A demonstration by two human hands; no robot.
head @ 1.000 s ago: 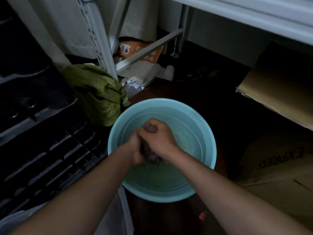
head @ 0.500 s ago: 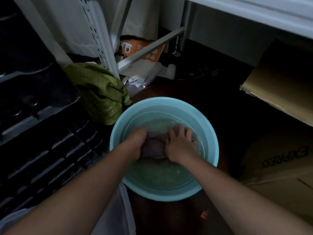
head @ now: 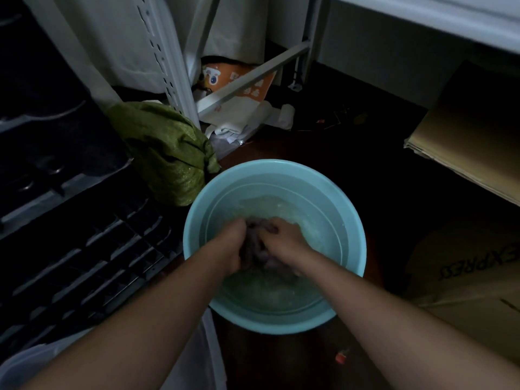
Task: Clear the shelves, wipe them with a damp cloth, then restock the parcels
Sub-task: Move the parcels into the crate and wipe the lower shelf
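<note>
Left hand: the left hand [head: 235,243] was down in the water, fingers curled round the cloth [head: 257,249], gripping its left side
Right hand: the right hand [head: 284,243] gripped the same cloth from the other side, fingers bent over the top of it; the two hands were close together, the cloth bunched between them
Cloth: dark, purplish, wadded, partly under water, held between both hands
Basin: a pale blue basin [head: 357,243] stood on the floor around both hands, holding cloudy water
Green bag: a crumpled green bag [head: 168,153] lay beyond the left hand, just beside the basin's far left rim
Shelf post: a pale perforated shelf post [head: 166,52] rose beyond the green bag
Box: a cardboard box [head: 472,280] printed EXPRESS sat out to the right of the right hand, apart from the basin
</note>
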